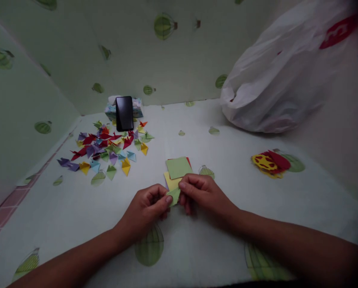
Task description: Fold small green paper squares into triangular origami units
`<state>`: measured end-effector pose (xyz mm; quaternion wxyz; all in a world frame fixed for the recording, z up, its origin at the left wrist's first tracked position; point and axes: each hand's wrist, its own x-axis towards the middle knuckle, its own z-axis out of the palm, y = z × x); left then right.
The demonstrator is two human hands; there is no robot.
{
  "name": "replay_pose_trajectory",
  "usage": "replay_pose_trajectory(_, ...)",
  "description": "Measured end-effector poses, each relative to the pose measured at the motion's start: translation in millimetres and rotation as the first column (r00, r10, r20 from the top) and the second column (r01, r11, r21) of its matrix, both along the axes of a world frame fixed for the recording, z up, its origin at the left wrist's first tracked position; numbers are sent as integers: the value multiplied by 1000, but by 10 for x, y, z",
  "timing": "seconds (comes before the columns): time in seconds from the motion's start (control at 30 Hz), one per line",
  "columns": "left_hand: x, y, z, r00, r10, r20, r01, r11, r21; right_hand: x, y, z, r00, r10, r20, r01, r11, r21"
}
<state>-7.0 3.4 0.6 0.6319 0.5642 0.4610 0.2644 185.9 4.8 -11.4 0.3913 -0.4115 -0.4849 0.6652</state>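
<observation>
Between my two hands is a small piece of folded green paper (174,197). My left hand (152,203) pinches its left side with the thumb on top. At its upper right corner, my right hand (199,191) grips it between thumb and fingers. Just beyond my hands lie square paper sheets: a green sheet (178,167) on top of a red one, and a yellow sheet (171,182) nearer to me, partly covered by the green paper and my fingers.
Many folded paper pieces (107,148) in several colours spread over the left. Behind them a black phone (124,114) leans on a tissue box (138,107). A white plastic bag (265,92) stands at the back right, with yellow and red paper cutouts (270,163) in front.
</observation>
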Motion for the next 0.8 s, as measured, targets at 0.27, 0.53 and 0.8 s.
replay_pose_trajectory(0.27, 19, -16, -8, 1000, 13, -12, -12, 999, 46, -60, -42, -40, 995, 101, -25, -103, 992, -68)
replay_pose_trajectory(0.53, 27, -12, -15, 994, -102, 28, 103, 994, -43, -44, -89, -9, 994, 62, 95, -63, 998, 4)
replay_pose_trajectory(0.8, -5, -25, 2, 992, -45, -122, 69, 978, 195, -19, -38, -17, 995, 87, 43, -87, 996, -2)
